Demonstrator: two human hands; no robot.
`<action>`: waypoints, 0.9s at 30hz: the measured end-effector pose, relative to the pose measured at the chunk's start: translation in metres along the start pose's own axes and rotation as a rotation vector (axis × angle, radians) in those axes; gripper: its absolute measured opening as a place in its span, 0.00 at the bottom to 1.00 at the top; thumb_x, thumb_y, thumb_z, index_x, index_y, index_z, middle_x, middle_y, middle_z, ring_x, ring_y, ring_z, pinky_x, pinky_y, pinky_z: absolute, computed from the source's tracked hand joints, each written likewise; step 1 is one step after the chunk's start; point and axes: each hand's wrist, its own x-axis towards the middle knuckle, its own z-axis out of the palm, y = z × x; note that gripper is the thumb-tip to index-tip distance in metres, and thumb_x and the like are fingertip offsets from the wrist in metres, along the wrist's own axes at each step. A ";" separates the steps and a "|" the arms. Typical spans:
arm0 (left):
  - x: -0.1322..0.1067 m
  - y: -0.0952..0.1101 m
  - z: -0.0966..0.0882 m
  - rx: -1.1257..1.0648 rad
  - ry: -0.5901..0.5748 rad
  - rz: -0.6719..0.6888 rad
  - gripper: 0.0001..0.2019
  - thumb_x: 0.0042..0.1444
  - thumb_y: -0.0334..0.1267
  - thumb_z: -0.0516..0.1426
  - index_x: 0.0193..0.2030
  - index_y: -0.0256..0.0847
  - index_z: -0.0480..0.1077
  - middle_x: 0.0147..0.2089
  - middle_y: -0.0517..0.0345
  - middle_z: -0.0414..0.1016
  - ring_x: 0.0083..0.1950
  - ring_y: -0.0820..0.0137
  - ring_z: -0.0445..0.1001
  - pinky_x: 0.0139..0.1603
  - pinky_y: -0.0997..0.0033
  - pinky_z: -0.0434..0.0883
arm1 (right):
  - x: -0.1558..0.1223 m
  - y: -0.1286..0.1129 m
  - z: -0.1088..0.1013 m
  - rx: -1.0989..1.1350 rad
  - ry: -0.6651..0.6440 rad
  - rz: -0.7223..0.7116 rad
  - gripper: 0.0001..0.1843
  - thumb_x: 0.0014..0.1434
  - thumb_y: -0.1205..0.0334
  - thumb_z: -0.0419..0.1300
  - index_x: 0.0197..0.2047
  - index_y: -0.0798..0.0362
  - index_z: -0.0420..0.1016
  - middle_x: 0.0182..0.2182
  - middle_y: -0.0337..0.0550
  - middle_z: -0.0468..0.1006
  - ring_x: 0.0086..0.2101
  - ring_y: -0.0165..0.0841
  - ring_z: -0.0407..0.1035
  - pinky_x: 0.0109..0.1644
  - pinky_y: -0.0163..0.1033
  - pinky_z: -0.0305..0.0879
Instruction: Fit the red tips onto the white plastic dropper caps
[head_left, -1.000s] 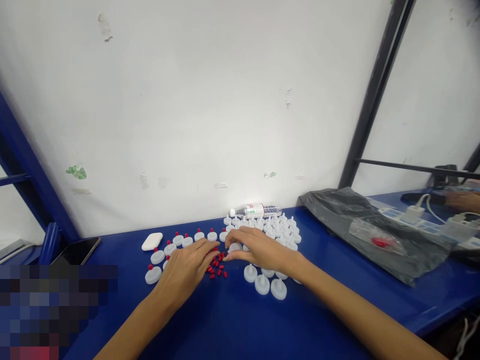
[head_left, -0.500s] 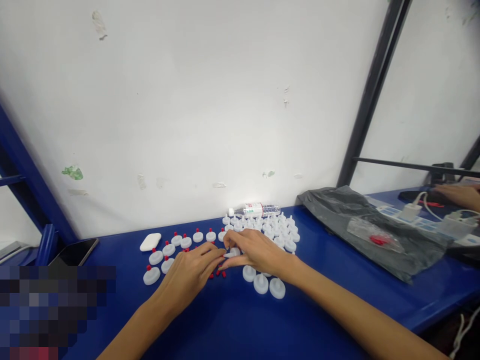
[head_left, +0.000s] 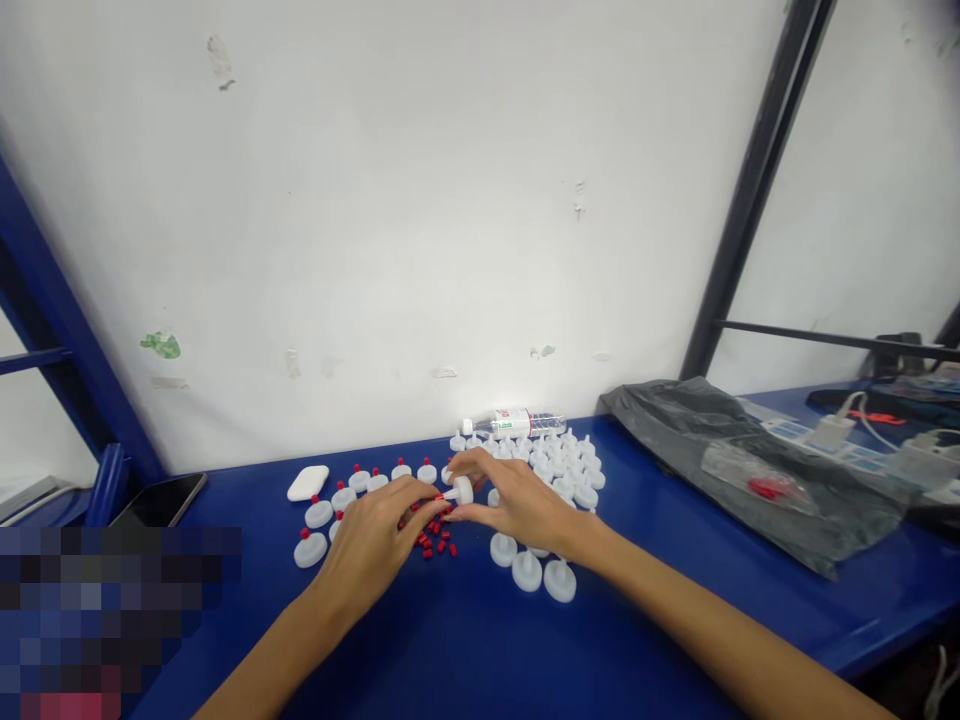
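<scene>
My right hand (head_left: 517, 500) is closed on a white nozzle cap (head_left: 463, 490), its spout turned sideways to the left. At that spout's tip, the thumb and fingers of my left hand (head_left: 379, 520) pinch a small red tip cap (head_left: 439, 496), mostly covered by the fingers. Loose red tip caps (head_left: 439, 545) lie in a pile below both hands. To the right stand several white nozzle caps (head_left: 559, 580) with bare spouts. On the left, several white nozzle caps (head_left: 310, 548) stand upright with red tips on; my left hand hides part of that group.
Along the wall lies a clear plastic bottle (head_left: 514, 423). A white rounded case (head_left: 308, 483) and a dark phone (head_left: 161, 500) are at the left. A grey plastic bag (head_left: 675, 425) with a clear bag of red pieces (head_left: 765, 487) covers the right side, near white chargers (head_left: 831, 433).
The nozzle cap has tilted up slightly between my hands, and red now shows at its spout tip. More of the loose red pile is visible. The view has shifted slightly.
</scene>
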 end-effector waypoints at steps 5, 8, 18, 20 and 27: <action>-0.002 0.011 -0.001 0.036 -0.096 0.002 0.16 0.71 0.43 0.44 0.39 0.44 0.70 0.33 0.61 0.75 0.33 0.68 0.72 0.33 0.69 0.62 | -0.004 -0.002 0.002 -0.161 -0.021 -0.054 0.23 0.65 0.49 0.60 0.60 0.46 0.63 0.53 0.46 0.76 0.48 0.37 0.74 0.51 0.43 0.70; -0.006 0.017 0.001 -0.034 -0.129 -0.034 0.19 0.72 0.44 0.39 0.34 0.43 0.64 0.28 0.62 0.72 0.28 0.69 0.68 0.30 0.69 0.60 | -0.005 -0.003 0.004 -0.223 0.002 -0.142 0.23 0.67 0.50 0.57 0.61 0.48 0.61 0.55 0.49 0.75 0.52 0.38 0.72 0.54 0.44 0.69; -0.010 0.023 0.008 -0.140 -0.077 -0.042 0.17 0.71 0.41 0.40 0.32 0.43 0.61 0.23 0.64 0.66 0.23 0.71 0.64 0.27 0.70 0.58 | -0.006 -0.013 0.005 -0.239 0.027 -0.189 0.19 0.69 0.50 0.53 0.58 0.50 0.63 0.46 0.49 0.79 0.45 0.38 0.75 0.49 0.43 0.71; -0.009 0.024 0.006 -0.088 -0.065 -0.025 0.15 0.69 0.38 0.41 0.33 0.43 0.63 0.24 0.63 0.68 0.24 0.70 0.66 0.27 0.70 0.58 | -0.007 -0.013 0.006 -0.194 0.033 -0.169 0.19 0.69 0.50 0.55 0.59 0.49 0.62 0.50 0.49 0.78 0.48 0.38 0.74 0.51 0.43 0.70; -0.008 0.025 0.003 0.020 -0.099 -0.036 0.12 0.61 0.30 0.44 0.41 0.42 0.67 0.28 0.60 0.73 0.25 0.70 0.69 0.27 0.72 0.58 | -0.008 -0.021 0.003 0.047 -0.055 0.028 0.22 0.66 0.54 0.60 0.60 0.46 0.58 0.54 0.45 0.76 0.53 0.38 0.72 0.54 0.43 0.68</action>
